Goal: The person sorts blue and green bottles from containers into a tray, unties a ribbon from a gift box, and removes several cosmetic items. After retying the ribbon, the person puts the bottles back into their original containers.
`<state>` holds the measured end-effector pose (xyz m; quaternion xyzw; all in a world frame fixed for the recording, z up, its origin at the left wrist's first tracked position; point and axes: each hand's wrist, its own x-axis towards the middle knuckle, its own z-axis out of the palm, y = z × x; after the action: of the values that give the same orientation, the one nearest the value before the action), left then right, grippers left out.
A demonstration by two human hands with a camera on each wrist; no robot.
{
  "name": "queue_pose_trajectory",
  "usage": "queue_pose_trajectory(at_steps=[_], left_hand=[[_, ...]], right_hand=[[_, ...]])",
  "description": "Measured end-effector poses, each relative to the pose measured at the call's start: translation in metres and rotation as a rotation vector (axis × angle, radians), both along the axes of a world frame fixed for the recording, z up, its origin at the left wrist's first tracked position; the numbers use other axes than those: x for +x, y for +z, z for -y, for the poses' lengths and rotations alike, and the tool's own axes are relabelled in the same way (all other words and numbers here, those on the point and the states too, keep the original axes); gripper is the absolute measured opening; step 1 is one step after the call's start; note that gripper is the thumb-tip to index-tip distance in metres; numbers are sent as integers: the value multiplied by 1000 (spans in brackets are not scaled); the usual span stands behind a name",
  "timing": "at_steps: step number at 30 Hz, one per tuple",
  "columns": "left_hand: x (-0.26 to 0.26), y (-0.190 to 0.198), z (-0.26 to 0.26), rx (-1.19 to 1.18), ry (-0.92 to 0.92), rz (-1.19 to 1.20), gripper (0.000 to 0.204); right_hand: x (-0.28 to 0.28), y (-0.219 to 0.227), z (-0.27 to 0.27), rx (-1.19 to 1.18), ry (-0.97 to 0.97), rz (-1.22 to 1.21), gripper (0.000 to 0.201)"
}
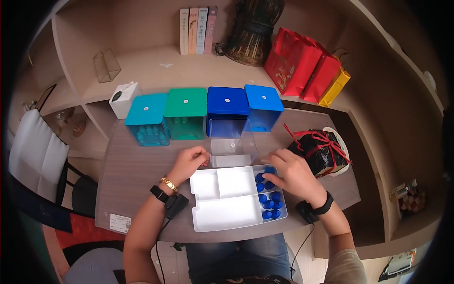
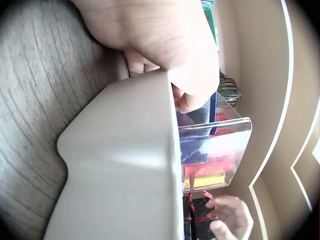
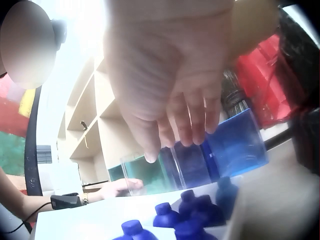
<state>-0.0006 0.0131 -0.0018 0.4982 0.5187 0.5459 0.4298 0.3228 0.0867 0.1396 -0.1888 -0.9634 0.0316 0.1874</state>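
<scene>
Fingers of the right hand (image 1: 294, 173) hang half-spread, empty, above blue bottles (image 1: 269, 204); a low sweep could topple them. Whether the curled left hand (image 1: 191, 161) grips anything, I can't tell.

In front of me spreads a grey-brown wood-grain table (image 1: 127, 175), its far side facing a beige built-in shelf unit (image 1: 142, 64) with a broad ledge and upright partitions, curving around me through the lens. To my left stands a chair with a white padded backrest (image 1: 38, 142); under the table I see pale floor (image 1: 307, 251). My right wrist view catches cream open-fronted shelves (image 3: 112, 132) and strong white glare, its source unclear to me.
</scene>
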Motion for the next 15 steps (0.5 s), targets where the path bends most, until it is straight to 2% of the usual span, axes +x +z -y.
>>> queue_pose_trajectory(at_steps=[5, 8, 11, 15], left_hand=[[0, 0, 0, 28, -14, -2, 15], [0, -1, 0, 36, -22, 3, 11], [-1, 0, 0, 67, -25, 12, 8], [3, 5, 1, 75, -2, 31, 12]], right_hand=[[-39, 5, -16, 29, 59, -148, 31], [-53, 6, -19, 31, 8, -60, 26], [-58, -8, -30, -17, 87, -17, 21], [-59, -10, -30, 42, 73, -105, 17]])
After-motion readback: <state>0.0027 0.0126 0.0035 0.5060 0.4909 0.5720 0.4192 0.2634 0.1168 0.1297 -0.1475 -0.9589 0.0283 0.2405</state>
